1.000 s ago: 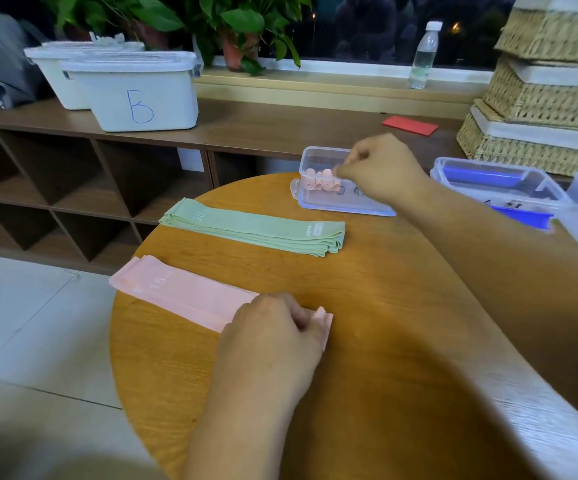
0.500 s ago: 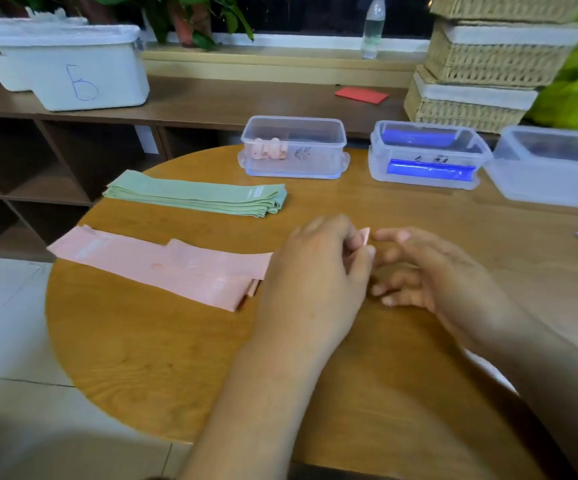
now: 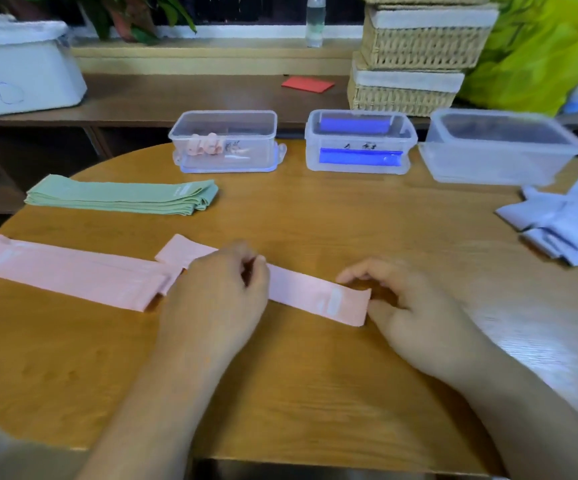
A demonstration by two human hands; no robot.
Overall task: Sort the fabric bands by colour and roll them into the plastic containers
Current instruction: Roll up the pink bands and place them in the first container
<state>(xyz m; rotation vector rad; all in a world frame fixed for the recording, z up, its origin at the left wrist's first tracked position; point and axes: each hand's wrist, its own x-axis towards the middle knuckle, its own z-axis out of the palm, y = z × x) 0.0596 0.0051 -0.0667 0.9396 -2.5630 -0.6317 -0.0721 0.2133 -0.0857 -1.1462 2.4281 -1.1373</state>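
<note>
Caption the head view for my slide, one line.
Left hand pinches a pink band laid on the wooden table, right hand at its free end; three plastic containers behind.

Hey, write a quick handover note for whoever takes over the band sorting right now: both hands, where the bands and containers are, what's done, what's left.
Left grip pinches the single pink band lying flat on the table; right grip is at its right end, hold unclear.
Pink stack near left, green stack behind it, pale lilac bands far right.
Done: pink rolls in the left container, blue rolls in the middle container; right container shows no bands.
Left: roll this band, then the rest.
</note>
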